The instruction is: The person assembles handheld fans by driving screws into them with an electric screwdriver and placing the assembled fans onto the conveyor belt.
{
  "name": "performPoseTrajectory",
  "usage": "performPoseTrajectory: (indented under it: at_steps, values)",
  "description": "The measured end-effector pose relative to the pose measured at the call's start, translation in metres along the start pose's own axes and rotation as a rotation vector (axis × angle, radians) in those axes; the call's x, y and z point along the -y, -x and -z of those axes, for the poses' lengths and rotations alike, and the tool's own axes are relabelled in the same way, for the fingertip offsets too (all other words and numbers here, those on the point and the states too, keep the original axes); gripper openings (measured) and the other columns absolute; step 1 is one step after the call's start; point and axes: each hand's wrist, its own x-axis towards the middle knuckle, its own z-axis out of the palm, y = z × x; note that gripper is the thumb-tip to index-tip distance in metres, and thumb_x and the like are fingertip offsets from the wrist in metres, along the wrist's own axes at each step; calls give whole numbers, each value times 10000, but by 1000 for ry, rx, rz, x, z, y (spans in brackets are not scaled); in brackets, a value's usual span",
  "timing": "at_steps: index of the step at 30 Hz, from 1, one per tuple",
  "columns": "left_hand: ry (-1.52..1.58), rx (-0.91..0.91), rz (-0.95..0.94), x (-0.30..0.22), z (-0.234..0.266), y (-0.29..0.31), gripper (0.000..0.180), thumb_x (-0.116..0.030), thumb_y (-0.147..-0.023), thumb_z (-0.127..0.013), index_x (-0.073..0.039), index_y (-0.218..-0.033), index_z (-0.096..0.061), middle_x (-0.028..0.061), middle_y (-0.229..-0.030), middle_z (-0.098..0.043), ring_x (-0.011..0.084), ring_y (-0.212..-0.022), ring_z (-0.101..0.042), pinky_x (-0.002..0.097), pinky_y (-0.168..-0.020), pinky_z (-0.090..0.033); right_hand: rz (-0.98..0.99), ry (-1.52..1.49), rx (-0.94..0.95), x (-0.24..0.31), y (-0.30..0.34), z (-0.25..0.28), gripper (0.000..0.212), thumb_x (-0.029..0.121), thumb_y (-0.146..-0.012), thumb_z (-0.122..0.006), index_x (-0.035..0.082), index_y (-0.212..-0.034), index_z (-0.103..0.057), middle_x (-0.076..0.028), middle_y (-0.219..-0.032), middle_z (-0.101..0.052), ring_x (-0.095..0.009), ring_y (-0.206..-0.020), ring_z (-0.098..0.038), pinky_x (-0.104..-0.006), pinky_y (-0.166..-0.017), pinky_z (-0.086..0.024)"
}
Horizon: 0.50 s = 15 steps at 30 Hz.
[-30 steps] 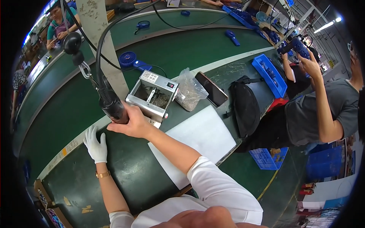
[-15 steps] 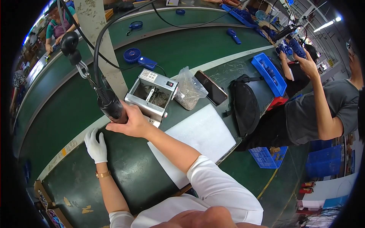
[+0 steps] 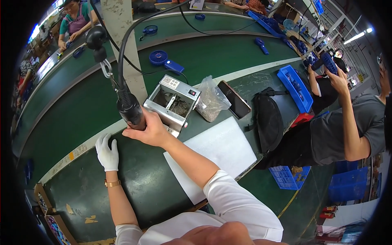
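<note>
My right hand [image 3: 150,130] is bare and wrapped round the body of a black electric screwdriver [image 3: 130,109]. The tool hangs from a metal clip and its thick cord runs upward. Just beyond that hand stands a grey metal screw feeder [image 3: 175,102] with small screws inside; the driver's tip is hidden. My left hand [image 3: 108,154], in a white glove, rests on the dark green table [image 3: 143,179] near its far edge. Its fingers are spread and hold nothing.
Right of the feeder lie a clear bag of screws [image 3: 210,100], a phone [image 3: 234,99], a white foam sheet [image 3: 222,147], a black pouch [image 3: 269,120] and a blue tray [image 3: 295,87]. Blue handheld fans [image 3: 159,58] lie on the green conveyor [image 3: 196,61]. A co-worker [image 3: 343,126] stands at right.
The whole view has shifted slightly, so the bench things appear further right. My right hand keeps its grip on the screwdriver, and my left stays on the table. The co-worker's raised hands are slightly lower.
</note>
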Motion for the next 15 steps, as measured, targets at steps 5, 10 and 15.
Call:
performPoseTrajectory:
  at_steps: [5,10,15]
  values:
    - [10,-24,15,1,0,2,232,-136,-809,-628,-58,-1028,-632,118,-1049,-592,308,-1013,-532,389,-885,-434,-23,4,-9,5,0,0,362,200,-693,-801,43,-873,-528,-6,-706,-615,-76,-628,-557,-236,-632,-467]
    - [11,-28,43,0,1,1,209,-132,-820,-609,-58,-1015,-633,120,-975,-602,317,-948,-541,399,-842,-440,78,-15,-59,-4,-1,-4,477,286,-687,-799,11,-977,-539,-56,-632,-582,-150,-522,-513,-281,-535,-425]
    - [22,-37,11,-1,2,-2,208,-132,-819,-607,-61,-1013,-629,119,-962,-602,318,-927,-544,396,-830,-441,92,-33,-52,-4,-2,-5,467,278,-694,-797,3,-965,-534,-44,-636,-585,-128,-525,-510,-265,-538,-426]
